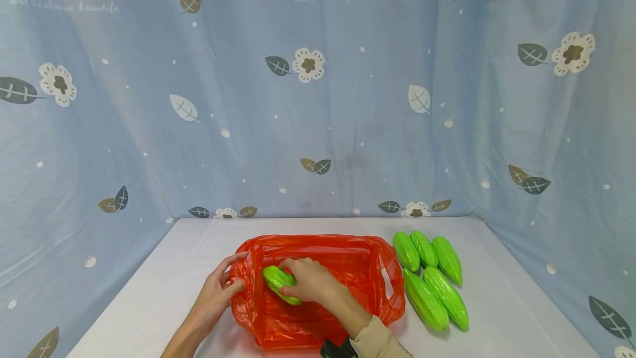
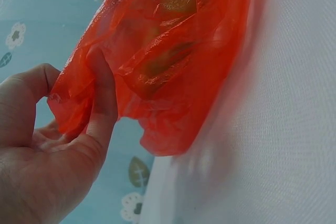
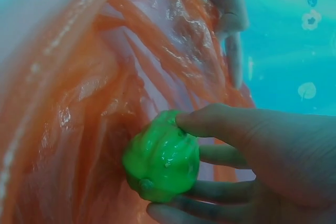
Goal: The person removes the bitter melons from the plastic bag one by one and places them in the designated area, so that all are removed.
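Note:
A red plastic bag (image 1: 318, 341) lies spread open on the white table, with a cut-out handle hole near its right end. At its left end my left hand (image 1: 217, 290) pinches the thin plastic between thumb and fingers; the left wrist view shows the hand (image 2: 58, 156) gripping the bag's edge (image 2: 173, 129). My right hand (image 1: 313, 280) holds a glossy green bitter melon (image 1: 278, 279) inside the bag's mouth, near the left side. In the right wrist view, thumb and fingers wrap the ridged bitter melon (image 3: 163, 161), its rounded end facing the camera.
Several more green bitter melons (image 1: 427, 305) lie in two rows on the table (image 1: 517, 303), close by the bag's right end. A blue curtain (image 1: 348, 126) with leaves and flowers surrounds the table at the back and sides. A black strap (image 1: 338, 349) shows at the right wrist.

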Demonstrator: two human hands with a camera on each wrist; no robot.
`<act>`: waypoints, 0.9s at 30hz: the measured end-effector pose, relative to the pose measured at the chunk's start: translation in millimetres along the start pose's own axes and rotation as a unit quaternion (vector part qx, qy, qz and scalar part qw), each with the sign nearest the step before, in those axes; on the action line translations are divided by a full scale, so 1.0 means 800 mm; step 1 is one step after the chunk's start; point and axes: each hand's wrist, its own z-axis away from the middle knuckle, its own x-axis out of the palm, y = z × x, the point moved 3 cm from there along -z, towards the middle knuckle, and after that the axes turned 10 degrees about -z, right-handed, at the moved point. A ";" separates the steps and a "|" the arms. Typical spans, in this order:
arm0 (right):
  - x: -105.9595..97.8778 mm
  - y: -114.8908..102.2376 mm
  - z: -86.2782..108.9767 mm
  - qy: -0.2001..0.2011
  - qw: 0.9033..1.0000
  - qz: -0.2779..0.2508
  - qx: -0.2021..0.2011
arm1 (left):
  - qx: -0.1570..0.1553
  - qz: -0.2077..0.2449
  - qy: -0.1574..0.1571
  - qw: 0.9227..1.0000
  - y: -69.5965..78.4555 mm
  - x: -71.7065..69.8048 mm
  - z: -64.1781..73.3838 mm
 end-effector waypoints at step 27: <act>-0.057 0.018 0.069 0.021 1.000 0.006 -0.004 | 0.001 0.003 -0.004 1.000 -0.001 0.000 0.000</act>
